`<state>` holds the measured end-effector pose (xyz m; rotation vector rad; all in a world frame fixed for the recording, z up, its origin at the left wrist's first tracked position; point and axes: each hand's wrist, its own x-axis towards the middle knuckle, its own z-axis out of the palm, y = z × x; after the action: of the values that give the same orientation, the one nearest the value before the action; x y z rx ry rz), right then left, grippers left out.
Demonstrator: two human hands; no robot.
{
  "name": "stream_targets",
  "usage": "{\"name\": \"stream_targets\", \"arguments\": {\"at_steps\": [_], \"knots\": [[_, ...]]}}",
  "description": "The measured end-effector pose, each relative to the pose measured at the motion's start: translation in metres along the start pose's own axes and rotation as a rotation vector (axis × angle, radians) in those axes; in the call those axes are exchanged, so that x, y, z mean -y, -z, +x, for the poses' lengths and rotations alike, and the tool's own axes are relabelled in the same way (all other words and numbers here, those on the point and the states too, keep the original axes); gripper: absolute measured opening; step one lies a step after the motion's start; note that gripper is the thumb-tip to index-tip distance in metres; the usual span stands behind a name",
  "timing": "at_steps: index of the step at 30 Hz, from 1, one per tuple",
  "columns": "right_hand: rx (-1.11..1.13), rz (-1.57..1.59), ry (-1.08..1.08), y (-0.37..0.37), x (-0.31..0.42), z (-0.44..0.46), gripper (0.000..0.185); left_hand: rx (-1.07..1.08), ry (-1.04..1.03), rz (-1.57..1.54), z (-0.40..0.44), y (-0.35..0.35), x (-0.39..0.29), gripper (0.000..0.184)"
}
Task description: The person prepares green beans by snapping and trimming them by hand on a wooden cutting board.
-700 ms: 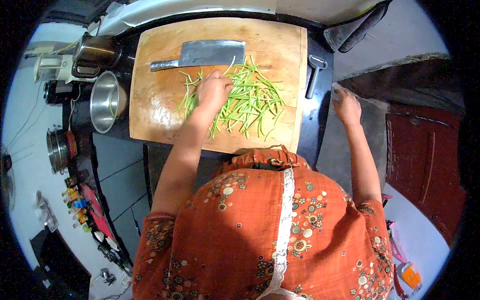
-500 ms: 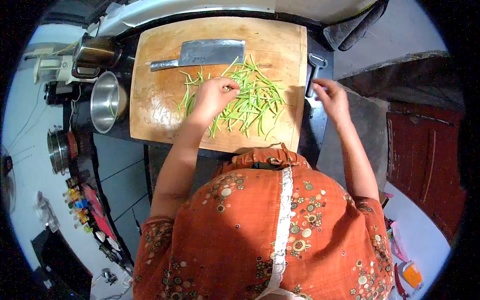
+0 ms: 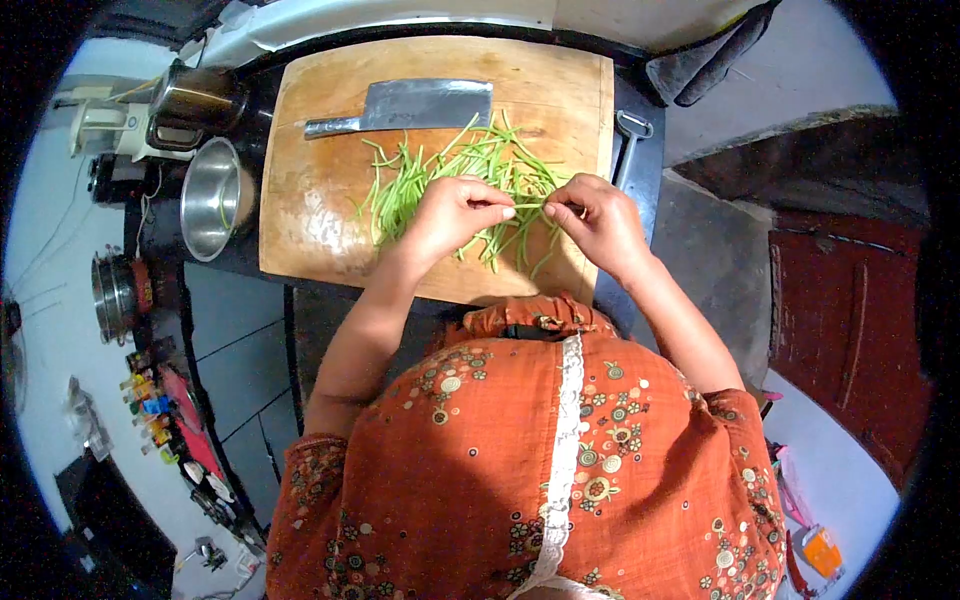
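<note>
Thin green vegetable stems (image 3: 405, 190) lie in a loose heap on the wooden cutting board (image 3: 310, 215). Over the heap, my left hand (image 3: 462, 212) pinches one end of a green stem (image 3: 528, 206) between thumb and fingers. The other end is in the fingertips of my right hand (image 3: 598, 215), so a short length spans the gap between both hands. Behind the heap a cleaver (image 3: 425, 105) lies flat, its handle pointing left. Part of the heap is hidden beneath my hands.
A steel bowl (image 3: 210, 200) stands left of the board, with a metal pot (image 3: 197, 98) behind it. A peeler (image 3: 630, 140) lies along the board's right side. A dark cloth (image 3: 710, 55) hangs at the back right.
My right hand has come in from beyond the board's right edge to meet the left and pinch the stem. My left hand has shifted slightly right and toward me.
</note>
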<state>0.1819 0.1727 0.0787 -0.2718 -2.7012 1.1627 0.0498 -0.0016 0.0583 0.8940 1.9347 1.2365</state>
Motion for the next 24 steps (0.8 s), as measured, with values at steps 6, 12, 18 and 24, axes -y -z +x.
{"name": "stream_targets", "arguments": {"at_steps": [6, 12, 18, 24], "knots": [[-0.041, 0.202, -0.134, -0.020, 0.002, -0.017, 0.014, -0.132, 0.347, -0.735, -0.004, -0.015, 0.008, 0.014], [-0.059, 0.405, -0.256, -0.025, -0.014, -0.023, 0.013, -0.196, 0.307, -0.983, -0.005, 0.000, 0.024, 0.015], [-0.003, 0.715, -0.372, -0.017, -0.032, -0.023, 0.021, -0.332, 0.239, -0.853, -0.006, 0.037, 0.037, 0.013], [0.144, 1.120, -0.491, -0.022, -0.017, -0.015, 0.022, -0.195, 0.190, -0.497, -0.006, 0.000, 0.001, 0.014]]}}
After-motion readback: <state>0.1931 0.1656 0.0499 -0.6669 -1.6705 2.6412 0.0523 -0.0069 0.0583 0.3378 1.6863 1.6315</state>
